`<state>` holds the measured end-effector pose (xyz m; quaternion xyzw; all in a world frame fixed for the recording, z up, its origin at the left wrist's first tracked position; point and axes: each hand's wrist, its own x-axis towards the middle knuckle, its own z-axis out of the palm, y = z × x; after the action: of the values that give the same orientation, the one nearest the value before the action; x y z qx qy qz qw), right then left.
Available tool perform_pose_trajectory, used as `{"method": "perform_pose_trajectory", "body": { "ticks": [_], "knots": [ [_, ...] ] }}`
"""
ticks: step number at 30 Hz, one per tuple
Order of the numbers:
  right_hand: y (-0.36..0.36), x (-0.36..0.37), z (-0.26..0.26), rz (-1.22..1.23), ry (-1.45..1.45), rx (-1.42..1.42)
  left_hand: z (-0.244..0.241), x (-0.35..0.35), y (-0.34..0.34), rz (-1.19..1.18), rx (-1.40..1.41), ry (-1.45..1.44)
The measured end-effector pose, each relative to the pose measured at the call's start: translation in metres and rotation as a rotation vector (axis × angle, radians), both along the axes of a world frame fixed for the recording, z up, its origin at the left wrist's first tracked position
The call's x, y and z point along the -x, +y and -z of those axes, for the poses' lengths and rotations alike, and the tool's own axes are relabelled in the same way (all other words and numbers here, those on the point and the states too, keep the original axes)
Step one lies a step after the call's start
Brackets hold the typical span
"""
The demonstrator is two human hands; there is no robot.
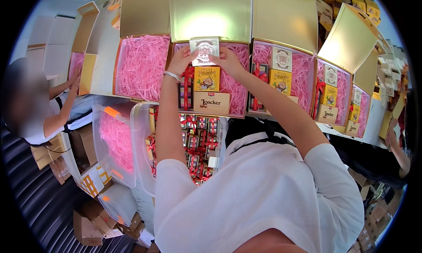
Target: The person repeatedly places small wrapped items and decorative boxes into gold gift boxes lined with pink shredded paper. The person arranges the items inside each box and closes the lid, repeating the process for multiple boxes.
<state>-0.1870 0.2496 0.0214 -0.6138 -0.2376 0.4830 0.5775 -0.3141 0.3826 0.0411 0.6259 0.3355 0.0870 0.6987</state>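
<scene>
My left hand [180, 59] and my right hand [229, 61] grip a white printed box [204, 51] by its two sides. It is over the back part of a gold gift box [238, 113], whose lid [211, 12] stands raised behind it. Inside, a yellow HBAF box [207, 79] lies just in front of the white one. Nearer me is a beige Loacker box [211, 102]. A dark box tied with red ribbon [186, 93] sits at the left, partly under my left wrist. Pink shredded paper [234, 85] fills the right side.
An open gift box [142, 67] at the left holds only pink shred. Several filled gift boxes [301, 78] stand in a row to the right. Below the table edge, a clear plastic bin [197, 147] holds ribboned boxes. Co-workers [59, 95] are at both sides.
</scene>
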Motion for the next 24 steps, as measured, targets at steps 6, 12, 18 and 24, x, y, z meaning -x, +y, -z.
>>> {"method": "perform_pose_trajectory", "body": {
  "ticks": [6, 12, 18, 24],
  "knots": [
    [0.001, 0.001, 0.026, 0.001, -0.009, 0.000, 0.022, 0.006, 0.000, 0.005, 0.029, 0.061],
    [-0.015, 0.000, -0.011, 0.132, -0.204, -0.149, 0.004, 0.014, -0.004, -0.039, -0.177, -0.089],
    [-0.021, 0.013, -0.006, -0.098, -0.080, 0.015, 0.003, 0.024, -0.003, -0.243, 0.085, 0.141],
    [-0.006, 0.016, 0.024, 0.125, 0.065, 0.014, 0.023, 0.016, -0.010, -0.173, 0.117, 0.138]
  ]
}}
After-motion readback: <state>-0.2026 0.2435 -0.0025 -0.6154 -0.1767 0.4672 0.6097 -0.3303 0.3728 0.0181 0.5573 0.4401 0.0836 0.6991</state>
